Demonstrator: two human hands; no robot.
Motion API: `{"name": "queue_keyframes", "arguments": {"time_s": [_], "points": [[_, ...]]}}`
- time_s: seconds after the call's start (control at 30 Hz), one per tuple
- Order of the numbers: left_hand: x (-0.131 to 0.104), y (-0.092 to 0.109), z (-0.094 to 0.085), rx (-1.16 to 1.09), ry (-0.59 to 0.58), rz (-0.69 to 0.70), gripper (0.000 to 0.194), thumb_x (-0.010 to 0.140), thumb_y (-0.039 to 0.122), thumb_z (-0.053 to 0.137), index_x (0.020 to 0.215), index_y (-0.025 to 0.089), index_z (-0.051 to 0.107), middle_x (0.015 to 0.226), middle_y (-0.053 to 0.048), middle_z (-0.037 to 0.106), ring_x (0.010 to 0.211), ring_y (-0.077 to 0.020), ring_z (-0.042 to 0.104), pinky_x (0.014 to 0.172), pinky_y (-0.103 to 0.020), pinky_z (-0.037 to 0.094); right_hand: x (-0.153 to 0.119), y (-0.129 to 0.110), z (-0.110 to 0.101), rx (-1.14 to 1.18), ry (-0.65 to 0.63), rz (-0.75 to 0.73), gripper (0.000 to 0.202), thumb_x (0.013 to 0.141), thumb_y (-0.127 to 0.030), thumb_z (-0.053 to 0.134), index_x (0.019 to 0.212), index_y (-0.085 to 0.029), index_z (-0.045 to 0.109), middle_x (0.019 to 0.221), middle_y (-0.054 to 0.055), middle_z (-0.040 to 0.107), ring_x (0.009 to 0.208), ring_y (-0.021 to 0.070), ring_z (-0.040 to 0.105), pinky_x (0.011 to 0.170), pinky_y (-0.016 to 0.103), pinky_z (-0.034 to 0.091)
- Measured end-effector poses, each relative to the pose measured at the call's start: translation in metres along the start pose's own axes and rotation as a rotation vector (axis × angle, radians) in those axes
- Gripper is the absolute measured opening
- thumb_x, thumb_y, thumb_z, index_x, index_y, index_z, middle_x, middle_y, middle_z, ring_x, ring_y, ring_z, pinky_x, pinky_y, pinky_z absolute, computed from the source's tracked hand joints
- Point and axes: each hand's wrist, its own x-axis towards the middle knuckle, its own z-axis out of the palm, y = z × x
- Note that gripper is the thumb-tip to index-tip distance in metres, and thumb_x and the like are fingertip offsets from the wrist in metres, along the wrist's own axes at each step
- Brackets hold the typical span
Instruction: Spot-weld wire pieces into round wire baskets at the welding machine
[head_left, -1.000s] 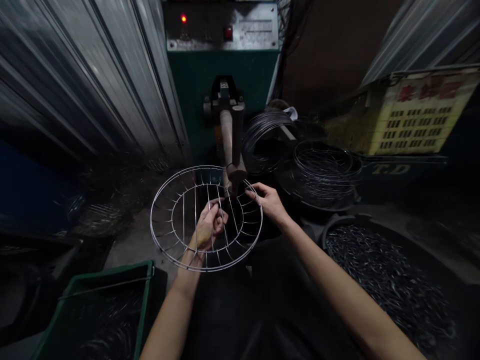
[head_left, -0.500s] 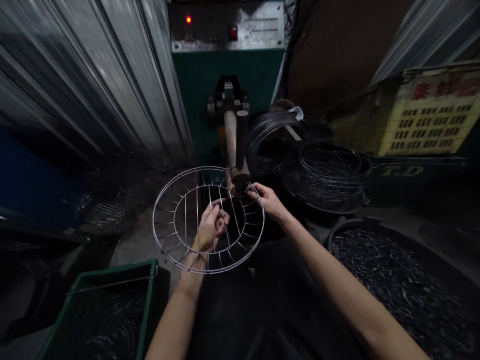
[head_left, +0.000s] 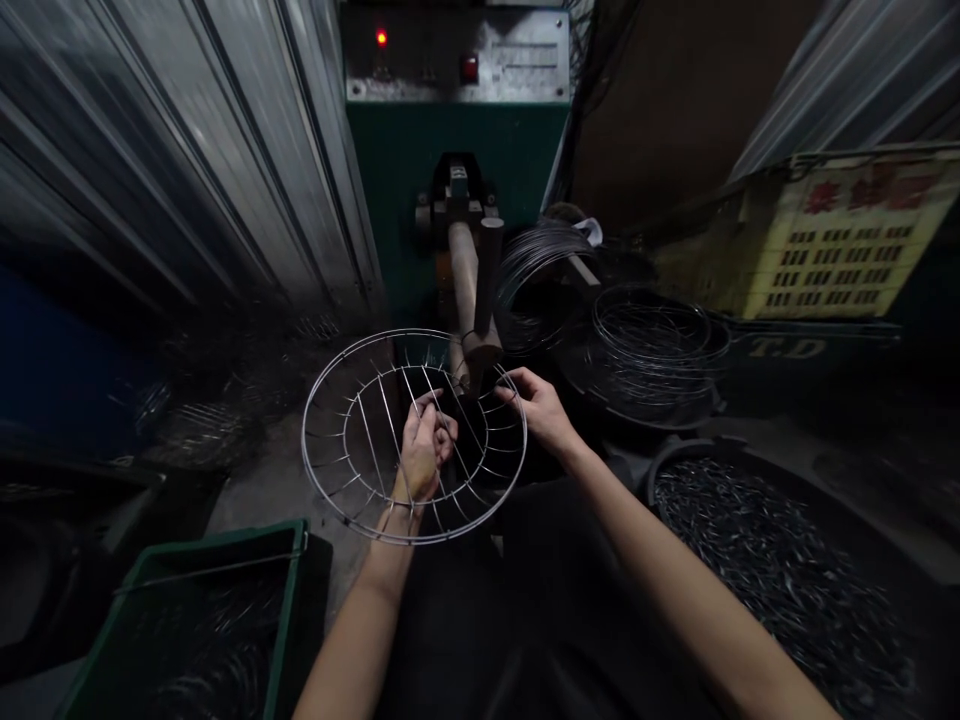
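A round wire rack [head_left: 415, 543] with a double outer rim, an inner ring and several cross wires hangs tilted at the electrode arms of a green machine [head_left: 397, 150]. My left hand [head_left: 427, 440] is beneath the cross wires, its fingers curled and pinched on one thin wire near the inner ring. At the rack's right rim, my right hand [head_left: 534, 405] pinches the rim wires between thumb and fingers. The rack's far right edge lies by the lower end of the machine's metal arm [head_left: 480, 345], which partly hides it.
Coils of wire [head_left: 540, 270] and a pile of wire rings [head_left: 660, 350] lie right of the machine. A tub of short metal pieces [head_left: 780, 560] stands at the lower right, a green crate [head_left: 289, 600] at the lower left, a yellow crate [head_left: 832, 250] at the right.
The rack has turned slightly, so its cross wires now slant more. Both hands keep their holds. The surroundings have shifted a little in view.
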Motion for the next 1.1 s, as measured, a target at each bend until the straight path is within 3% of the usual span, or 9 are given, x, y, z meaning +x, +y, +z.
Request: {"name": "queue_keyframes", "arguments": {"time_s": [0.27, 0.43, 0.5, 0.67, 0.87, 1.1], "points": [[0.009, -0.004, -0.005, -0.112, -0.009, -0.002, 0.030, 0.086, 0.040, 0.054, 0.106, 0.019, 0.047, 0.055, 0.006, 0.053, 0.036, -0.0028, 0.037, 0.036, -0.012, 0.024, 0.009, 0.003, 0.008, 0.049, 0.005, 0.012, 0.028, 0.072, -0.046, 0.065, 0.079, -0.020, 0.059, 0.075, -0.001, 0.061, 0.072, 0.0147, 0.056, 0.069, 0.029, 0.046], [0.026, -0.002, -0.026, -0.231, -0.360, -0.239, 0.026, 0.084, 0.043, 0.055, 0.087, 0.018, 0.048, 0.060, 0.002, 0.057, 0.037, -0.0040, 0.043, 0.036, -0.013, 0.029, -0.014, 0.003, -0.008, -0.028, -0.029, 0.014, 0.028, 0.073, -0.042, 0.065, 0.090, -0.020, 0.062, 0.088, 0.002, 0.065, 0.082, 0.0164, 0.059, 0.079, 0.031, 0.047], [0.033, 0.001, -0.032, -0.194, -0.434, -0.273, 0.027, 0.082, 0.042, 0.058, 0.085, 0.017, 0.048, 0.061, 0.001, 0.058, 0.038, -0.0047, 0.044, 0.037, -0.014, 0.031, -0.020, 0.002, -0.010, -0.021, -0.026, 0.025, 0.029, 0.073, -0.042, 0.066, 0.093, -0.020, 0.063, 0.091, 0.002, 0.066, 0.083, 0.0165, 0.059, 0.079, 0.031, 0.047], [0.030, 0.002, -0.028, -0.122, -0.321, -0.187, 0.029, 0.079, 0.042, 0.062, 0.084, 0.018, 0.045, 0.060, 0.003, 0.058, 0.037, -0.0033, 0.041, 0.035, -0.012, 0.027, -0.016, -0.001, -0.002, -0.040, 0.037, 0.033, 0.028, 0.072, -0.045, 0.065, 0.082, -0.019, 0.063, 0.079, 0.001, 0.064, 0.077, 0.0162, 0.058, 0.075, 0.031, 0.047], [0.022, 0.002, -0.021, -0.144, -0.211, -0.119, 0.033, 0.078, 0.045, 0.061, 0.082, 0.020, 0.039, 0.061, 0.004, 0.059, 0.038, -0.0052, 0.045, 0.035, -0.013, 0.029, 0.005, -0.008, 0.006, -0.042, -0.004, -0.011, 0.029, 0.070, -0.047, 0.065, 0.077, -0.019, 0.063, 0.075, 0.000, 0.064, 0.074, 0.0162, 0.058, 0.074, 0.031, 0.046], [0.022, 0.001, -0.019, -0.105, -0.183, -0.063, 0.033, 0.080, 0.047, 0.057, 0.082, 0.022, 0.036, 0.063, 0.004, 0.059, 0.039, -0.0059, 0.047, 0.035, -0.013, 0.031, 0.007, -0.005, 0.000, -0.044, 0.001, 0.010, 0.031, 0.071, -0.048, 0.065, 0.081, -0.018, 0.064, 0.078, 0.001, 0.064, 0.076, 0.0161, 0.057, 0.072, 0.029, 0.045]]}}
